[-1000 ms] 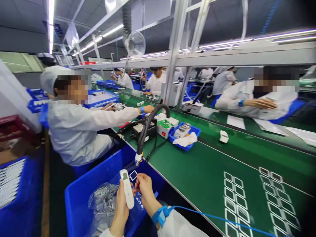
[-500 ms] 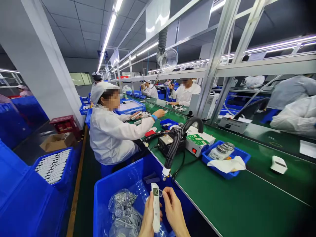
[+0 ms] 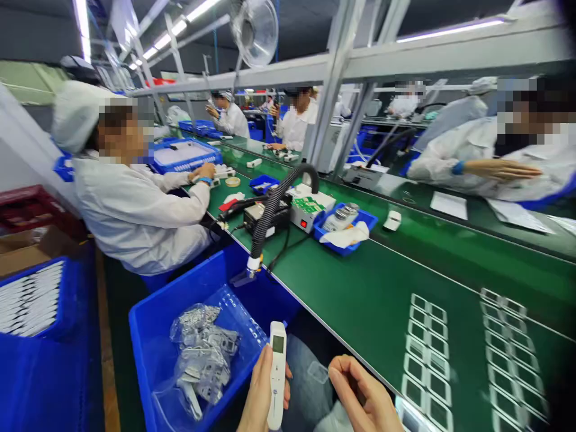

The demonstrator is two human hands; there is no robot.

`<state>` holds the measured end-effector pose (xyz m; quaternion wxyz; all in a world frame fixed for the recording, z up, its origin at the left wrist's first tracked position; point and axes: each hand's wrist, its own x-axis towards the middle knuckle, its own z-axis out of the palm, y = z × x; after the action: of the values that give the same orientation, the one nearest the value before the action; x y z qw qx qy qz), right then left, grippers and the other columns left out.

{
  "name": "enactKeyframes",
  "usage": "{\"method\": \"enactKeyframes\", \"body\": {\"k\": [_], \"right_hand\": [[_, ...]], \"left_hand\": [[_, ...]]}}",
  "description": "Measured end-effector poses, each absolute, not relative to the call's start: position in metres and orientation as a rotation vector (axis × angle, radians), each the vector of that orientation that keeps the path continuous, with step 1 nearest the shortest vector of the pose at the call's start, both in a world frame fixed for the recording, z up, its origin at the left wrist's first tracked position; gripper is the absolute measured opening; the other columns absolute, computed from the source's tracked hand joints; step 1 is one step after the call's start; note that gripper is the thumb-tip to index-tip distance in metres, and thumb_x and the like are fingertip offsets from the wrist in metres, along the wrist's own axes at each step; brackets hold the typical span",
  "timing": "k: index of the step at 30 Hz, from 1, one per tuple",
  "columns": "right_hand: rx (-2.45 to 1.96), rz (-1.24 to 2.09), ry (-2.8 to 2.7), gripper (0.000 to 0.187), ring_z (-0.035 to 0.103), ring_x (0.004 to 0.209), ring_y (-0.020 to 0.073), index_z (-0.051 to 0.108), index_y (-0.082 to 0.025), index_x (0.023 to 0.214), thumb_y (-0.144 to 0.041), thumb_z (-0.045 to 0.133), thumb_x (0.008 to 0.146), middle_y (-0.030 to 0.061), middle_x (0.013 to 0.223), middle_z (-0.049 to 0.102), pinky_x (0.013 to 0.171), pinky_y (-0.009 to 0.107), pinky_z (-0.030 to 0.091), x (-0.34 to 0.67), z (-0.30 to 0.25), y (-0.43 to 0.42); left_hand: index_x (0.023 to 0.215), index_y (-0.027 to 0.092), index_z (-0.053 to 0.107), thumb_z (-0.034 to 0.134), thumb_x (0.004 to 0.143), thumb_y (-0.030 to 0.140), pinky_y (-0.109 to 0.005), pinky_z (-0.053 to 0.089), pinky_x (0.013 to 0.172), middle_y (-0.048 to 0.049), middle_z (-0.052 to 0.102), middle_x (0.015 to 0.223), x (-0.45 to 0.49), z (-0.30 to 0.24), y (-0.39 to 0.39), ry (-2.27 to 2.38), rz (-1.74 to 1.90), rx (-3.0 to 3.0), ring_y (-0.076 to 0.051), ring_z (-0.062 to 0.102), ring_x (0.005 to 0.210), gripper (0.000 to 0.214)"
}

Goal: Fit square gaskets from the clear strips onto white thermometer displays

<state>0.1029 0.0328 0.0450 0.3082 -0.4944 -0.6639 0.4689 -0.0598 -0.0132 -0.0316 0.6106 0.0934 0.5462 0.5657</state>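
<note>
My left hand [image 3: 260, 396] is wrapped round a white handheld thermometer-like device [image 3: 276, 372] with a small screen near its top, held upright over my lap at the bottom of the view. My right hand [image 3: 362, 393] hovers just to its right with fingers curled; a small clear film piece [image 3: 317, 372] shows beside its fingertips, and I cannot tell whether it is pinched. Rows of small clear rectangular lens pieces [image 3: 425, 354] lie on the green conveyor belt [image 3: 360, 288] at my right.
A blue bin [image 3: 153, 336] with bagged metal parts [image 3: 202, 354] sits at my left. A black extraction hose [image 3: 270, 210], a white control box [image 3: 306, 210] and a blue tray [image 3: 344, 225] stand on the belt. Co-workers in white coats sit along both sides.
The view swung back right and down, showing the lens pieces again. My right hand drew away from the device's top to the right; the left hand kept hold of it.
</note>
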Motion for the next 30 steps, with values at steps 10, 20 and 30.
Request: {"method": "enactKeyframes", "body": {"k": [10,20,30], "right_hand": [[-1.49,1.364,-1.408,0.038,0.027,0.051,0.0095,0.056,-0.018,0.077,-0.054,0.054,0.088,-0.0058,0.06,0.035,0.045,0.022,0.023,0.164,0.046,0.035],[-1.429,1.514,-1.174,0.037,0.018,0.042,0.0051,0.054,-0.019,0.073,-0.053,0.064,0.081,-0.0105,0.049,0.028,0.04,0.021,0.01,0.186,0.065,0.03],[-1.334,1.667,-1.243,0.042,0.021,0.041,0.0047,0.056,-0.018,0.072,-0.058,0.066,0.076,-0.0091,0.049,0.034,0.039,0.022,0.012,0.19,0.065,0.034]], "left_hand": [[0.089,0.011,0.064,0.059,0.076,0.075,-0.021,0.04,0.049,-0.0032,0.058,0.058,-0.003,0.025,-0.024,1.131,1.122,0.241,-0.011,0.049,0.05,0.066],[0.088,0.014,0.06,0.067,0.073,0.071,-0.021,0.041,0.046,-0.0035,0.062,0.073,0.027,0.05,-0.022,1.101,1.039,0.28,-0.01,0.051,0.051,0.059],[0.097,0.013,0.064,0.072,0.071,0.067,-0.022,0.044,0.044,-0.0091,0.067,0.09,0.042,0.048,-0.029,1.1,0.999,0.27,-0.012,0.057,0.053,0.06]]}}
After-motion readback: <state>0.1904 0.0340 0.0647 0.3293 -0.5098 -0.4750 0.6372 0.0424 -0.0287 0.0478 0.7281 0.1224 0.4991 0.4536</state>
